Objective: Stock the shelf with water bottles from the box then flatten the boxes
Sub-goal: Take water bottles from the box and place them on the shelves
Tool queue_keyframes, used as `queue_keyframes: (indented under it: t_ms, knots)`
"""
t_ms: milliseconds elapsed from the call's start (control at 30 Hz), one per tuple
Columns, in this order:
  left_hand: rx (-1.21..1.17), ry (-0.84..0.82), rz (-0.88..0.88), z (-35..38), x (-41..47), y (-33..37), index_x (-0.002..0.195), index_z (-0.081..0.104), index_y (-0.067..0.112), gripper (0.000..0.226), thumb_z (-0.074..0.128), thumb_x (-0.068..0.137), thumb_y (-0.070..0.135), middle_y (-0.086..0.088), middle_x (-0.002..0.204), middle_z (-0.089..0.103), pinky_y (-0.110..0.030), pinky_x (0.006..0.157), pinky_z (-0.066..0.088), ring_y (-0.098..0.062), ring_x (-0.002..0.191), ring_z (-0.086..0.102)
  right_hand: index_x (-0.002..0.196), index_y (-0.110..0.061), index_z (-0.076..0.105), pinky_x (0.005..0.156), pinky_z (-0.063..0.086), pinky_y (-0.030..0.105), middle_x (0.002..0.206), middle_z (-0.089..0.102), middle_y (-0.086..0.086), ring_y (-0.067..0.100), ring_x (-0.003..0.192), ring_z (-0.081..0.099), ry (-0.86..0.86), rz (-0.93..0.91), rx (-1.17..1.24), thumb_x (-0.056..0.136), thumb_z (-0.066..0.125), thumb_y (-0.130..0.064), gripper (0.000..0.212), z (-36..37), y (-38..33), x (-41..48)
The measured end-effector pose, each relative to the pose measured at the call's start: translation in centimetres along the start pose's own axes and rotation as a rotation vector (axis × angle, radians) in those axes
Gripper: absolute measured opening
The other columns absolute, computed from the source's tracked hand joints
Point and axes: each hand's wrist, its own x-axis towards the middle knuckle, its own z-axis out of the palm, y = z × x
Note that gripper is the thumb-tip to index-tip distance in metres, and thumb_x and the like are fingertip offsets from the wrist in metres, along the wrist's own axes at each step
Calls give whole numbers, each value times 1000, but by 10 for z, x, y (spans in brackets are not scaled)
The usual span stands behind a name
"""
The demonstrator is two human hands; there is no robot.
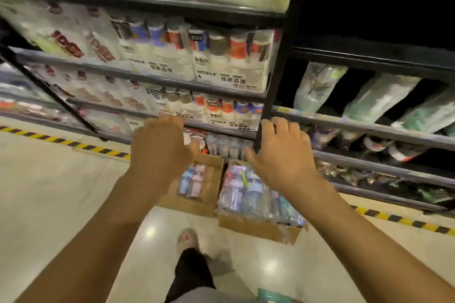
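Both hands hold nothing: left hand [160, 152] and right hand [283, 157] are spread, fingers loosely bent, low against the black shelf post [264, 110]; probably reaching down for stock; wrapped water bottles [248, 192] fill the cardboard box [258, 227] on the floor below the post; a second box [211, 179], left of the post's foot, is nearly emptied; packs [231, 74] left of the post read "NOBLE"; bottle labels are too blurred to read.

Both arms reach forward, the left hand [160, 147] and right hand [280, 155] empty, fingers loosely spread, above two cardboard boxes on the floor [49, 192] beside the shelf [172, 81]. The left box [212, 187] holds a few wrapped water bottles [192, 179]; the right box [256, 227] is packed full. Striped tape [98, 149] edges the floor.
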Motion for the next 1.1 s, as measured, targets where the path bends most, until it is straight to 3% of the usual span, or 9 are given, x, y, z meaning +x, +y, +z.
queue_keyframes:
  t_ms: [267,367,500,633,767,900,1000,1100]
  knots:
    - [-5,-292,-32,85,90,-157,137,59,16,55,61,95,52,-10,131,65,-45,92,49,-36,118,58,146,-14,40,110,35,49,146,43,10,35,134,40,-243,38,78,101,49,-55,62,103,-155,91]
    - [-54,-403,-21,140,123,-182,138,55,18,51,55,99,51,-8,135,61,-44,94,47,-34,121,56,148,-14,40,111,36,51,147,43,12,38,136,38,-311,65,91,101,47,-55,63,147,-178,119]
    - [-125,-569,-24,233,159,-201,136,54,19,49,55,100,51,-11,127,64,-44,91,50,-33,113,61,145,-11,43,109,37,52,143,45,15,40,134,41,-408,100,95,100,52,-52,61,226,-198,156]
    - [-154,-669,-44,346,186,-217,138,53,25,46,51,102,53,-4,134,62,-49,103,51,-31,120,60,140,-12,45,100,44,49,135,49,14,37,126,46,-492,104,86,98,52,-54,60,330,-206,194]
    - [-213,-744,-5,469,210,-237,142,54,33,45,48,102,55,2,134,64,-53,101,53,-29,120,62,146,-13,41,102,44,47,139,49,13,35,129,46,-529,145,116,96,53,-57,67,447,-206,233]
    - [-470,-870,-286,610,235,-247,129,56,26,41,57,100,55,6,117,66,-39,86,59,-16,98,66,146,-14,40,104,42,47,143,46,12,36,134,43,-590,232,212,96,50,-59,68,585,-204,273]
    - [-674,-816,-568,702,251,-248,128,51,30,51,70,91,59,9,113,62,-26,71,48,-4,87,58,144,-12,42,106,41,48,144,48,14,37,136,43,-591,294,297,95,52,-62,71,674,-199,298]
    - [-770,-714,-706,792,270,-251,153,39,23,92,78,80,65,1,145,57,-28,89,42,-22,126,59,145,-14,44,108,45,44,146,50,13,36,134,49,-623,371,389,92,56,-67,76,758,-197,327]
